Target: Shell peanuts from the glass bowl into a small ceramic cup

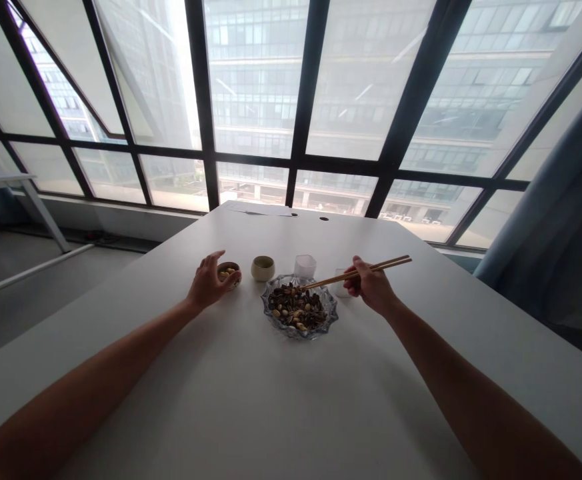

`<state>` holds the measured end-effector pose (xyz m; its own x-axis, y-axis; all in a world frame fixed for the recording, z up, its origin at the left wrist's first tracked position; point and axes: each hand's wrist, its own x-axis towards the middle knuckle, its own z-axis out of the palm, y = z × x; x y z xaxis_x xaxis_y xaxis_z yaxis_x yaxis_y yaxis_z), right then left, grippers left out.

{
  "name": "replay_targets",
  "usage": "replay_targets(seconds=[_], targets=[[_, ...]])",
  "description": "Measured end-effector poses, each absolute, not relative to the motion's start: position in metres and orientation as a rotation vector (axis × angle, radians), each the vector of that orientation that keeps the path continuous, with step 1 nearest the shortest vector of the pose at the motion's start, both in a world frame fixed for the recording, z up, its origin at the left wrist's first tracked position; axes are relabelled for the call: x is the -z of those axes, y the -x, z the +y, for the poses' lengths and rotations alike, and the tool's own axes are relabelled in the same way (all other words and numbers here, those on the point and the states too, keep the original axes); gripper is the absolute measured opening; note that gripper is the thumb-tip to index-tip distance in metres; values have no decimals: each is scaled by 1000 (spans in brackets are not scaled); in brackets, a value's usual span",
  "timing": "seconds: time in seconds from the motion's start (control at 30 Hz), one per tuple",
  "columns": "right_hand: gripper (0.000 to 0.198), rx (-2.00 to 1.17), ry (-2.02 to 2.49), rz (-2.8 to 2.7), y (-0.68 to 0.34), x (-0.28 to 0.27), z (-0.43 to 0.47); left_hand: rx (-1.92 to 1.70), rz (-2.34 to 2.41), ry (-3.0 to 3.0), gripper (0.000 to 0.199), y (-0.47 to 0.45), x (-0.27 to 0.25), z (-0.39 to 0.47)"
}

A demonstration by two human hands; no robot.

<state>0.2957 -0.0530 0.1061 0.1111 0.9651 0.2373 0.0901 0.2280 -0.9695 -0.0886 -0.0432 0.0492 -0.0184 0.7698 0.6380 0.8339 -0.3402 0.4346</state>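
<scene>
My right hand (368, 285) is closed around a pair of wooden chopsticks (391, 263), whose tips reach into the glass bowl (331, 322). The bowl is scalloped and holds a mix of dark sunflower seeds (287, 297) and several paler nuts (298, 315). My left hand (207, 283) curves around a small round cup (234, 283), thumb on the near side and fingers behind. Some light-coloured nuts (227, 272) lie in that cup. What the chopstick tips pinch, if anything, is too small to make out.
A beige cup (263, 268) stands between the left cup and the bowl. A translucent cup (305, 265) is just behind the bowl; another pale cup (341, 285) is partly hidden by my right hand. Papers (261, 209) lie at the white table's (271, 400) far edge.
</scene>
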Motion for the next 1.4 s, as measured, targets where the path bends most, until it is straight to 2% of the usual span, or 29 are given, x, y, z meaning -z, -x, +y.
replay_targets(seconds=[0.1,0.2,0.33,0.47,0.57,0.67,0.83,0.97,1.2,1.4], targets=[[65,-743,1125,-1430,-312,-124,-59,1263,-1568,2197,51,61,-76,-47],[66,-456,1123,-1561,-332,-143,-68,1056,-1419,2442,49,8,-102,-48],[65,-319,1157,-1674,-354,-161,-76,715,-1364,2786,62,-81,-120,-36],[67,-307,1197,-1704,-364,-166,-78,428,-1417,2922,87,-155,-116,-16],[67,-314,1197,-1713,-368,-168,-79,361,-1461,2948,90,-183,-106,-2],[66,-325,1213,-1731,-370,-172,-84,488,-1395,2962,87,-189,-97,7],[65,-337,1211,-1695,-371,-177,-89,777,-931,2953,89,-176,-93,11],[66,-368,1178,-1692,-369,-174,-85,858,-892,2986,91,-170,-92,12],[66,-322,1201,-1759,-368,-167,-78,788,-1096,3064,98,-170,-85,18],[68,-311,1124,-1631,-356,-184,-95,533,-1275,3075,94,-163,-98,16]])
